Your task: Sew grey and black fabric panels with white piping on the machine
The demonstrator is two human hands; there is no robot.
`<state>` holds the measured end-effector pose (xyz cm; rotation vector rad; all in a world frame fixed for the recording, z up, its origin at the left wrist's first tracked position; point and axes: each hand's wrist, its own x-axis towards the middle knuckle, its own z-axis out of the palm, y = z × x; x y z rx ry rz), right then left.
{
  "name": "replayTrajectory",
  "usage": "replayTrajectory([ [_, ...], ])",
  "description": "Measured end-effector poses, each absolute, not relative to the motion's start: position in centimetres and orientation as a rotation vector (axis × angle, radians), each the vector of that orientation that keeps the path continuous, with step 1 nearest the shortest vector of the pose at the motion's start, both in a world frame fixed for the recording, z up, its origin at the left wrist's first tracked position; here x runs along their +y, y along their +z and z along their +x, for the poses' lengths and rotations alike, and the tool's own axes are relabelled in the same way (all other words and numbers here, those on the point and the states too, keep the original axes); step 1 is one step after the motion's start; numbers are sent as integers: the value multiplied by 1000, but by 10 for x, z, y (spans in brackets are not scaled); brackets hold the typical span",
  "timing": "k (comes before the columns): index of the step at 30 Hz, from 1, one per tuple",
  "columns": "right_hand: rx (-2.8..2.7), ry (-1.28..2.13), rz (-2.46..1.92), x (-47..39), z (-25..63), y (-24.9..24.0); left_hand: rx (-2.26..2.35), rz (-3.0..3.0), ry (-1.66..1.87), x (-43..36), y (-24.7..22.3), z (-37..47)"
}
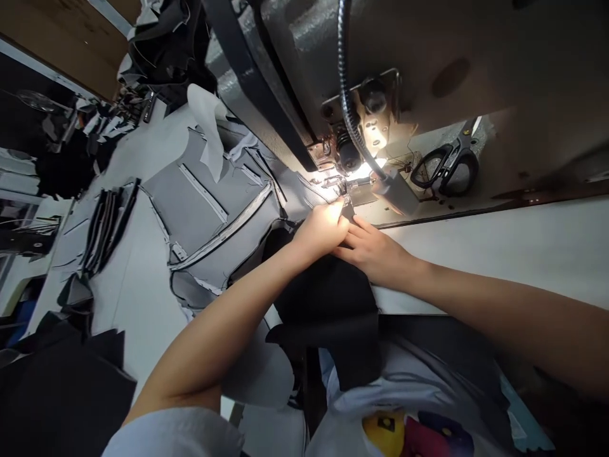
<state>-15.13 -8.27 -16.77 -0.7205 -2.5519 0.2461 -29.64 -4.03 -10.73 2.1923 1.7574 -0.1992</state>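
Under the lit needle area of a sewing machine (349,152) lies the edge of a black fabric piece (328,292), which drapes down over the table's front edge. My left hand (322,230) pinches this fabric close to the presser foot (343,187). Flat beside it, my right hand (375,251) rests on the same fabric with its fingers stretched toward the needle. The two hands touch or overlap at the fingertips. A grey sewn panel (209,209) with pale seam strips spreads to the left of the machine.
Black-handled scissors (450,162) lie on the machine bed, right of the lamp (394,190). Stacked dark pieces (109,222) stand on the white table at left, with black fabric (61,393) nearer. More dark cloth (166,57) is piled behind.
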Motion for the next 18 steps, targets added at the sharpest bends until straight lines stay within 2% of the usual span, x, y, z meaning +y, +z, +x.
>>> replayTrajectory([
  [7,-2629,261,-569,-82,-142,-165,1783,2219,-277,-42,-107,-293],
  [11,-2600,410,-461,-72,-128,-162,1864,2254,-378,-49,-108,-287],
  [18,-2206,240,-1058,-54,-121,-173,1928,2259,-243,-60,-119,-289],
])
